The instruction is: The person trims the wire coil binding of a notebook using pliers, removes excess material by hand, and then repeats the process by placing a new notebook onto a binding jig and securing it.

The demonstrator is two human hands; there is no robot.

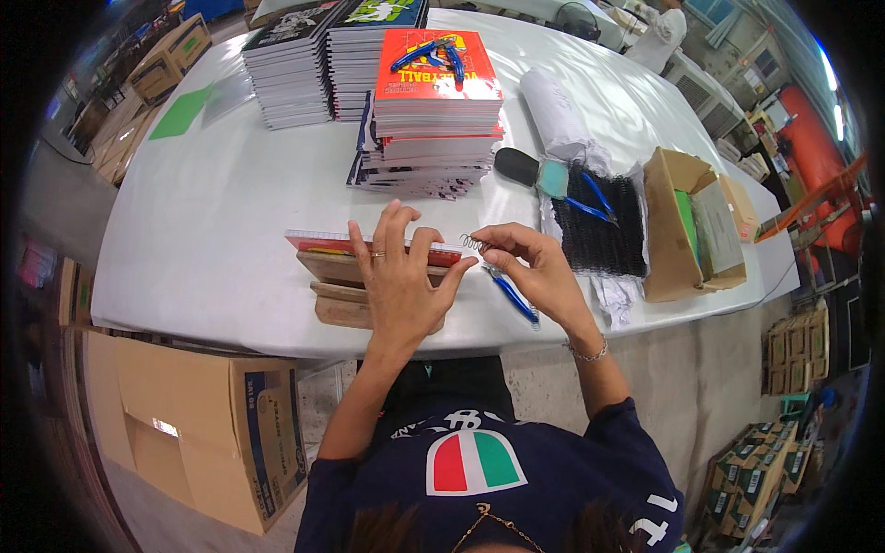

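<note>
A red-covered notebook [312, 241] stands on its edge against a wooden stand [343, 311] near the front of the table. My left hand [398, 286] grips it, fingers reaching over the top edge and thumb pointing towards its right end. At that end, a dark spiral binding coil [471, 243] is pinched between the thumb and fingers of my right hand [544, 281]. How far the coil runs into the notebook's holes is hidden by my hands. Blue-handled cutters [513, 297] lie on the table just below my right hand.
Tall stacks of spiral notebooks [438, 115] stand at the back, with more blue-handled cutters [430, 57] on top. To the right lie many black coils [599, 241] on white wrapping, a dark-handled tool [518, 168] and an open cardboard box [678, 249]. A large carton [184, 415] sits left of me.
</note>
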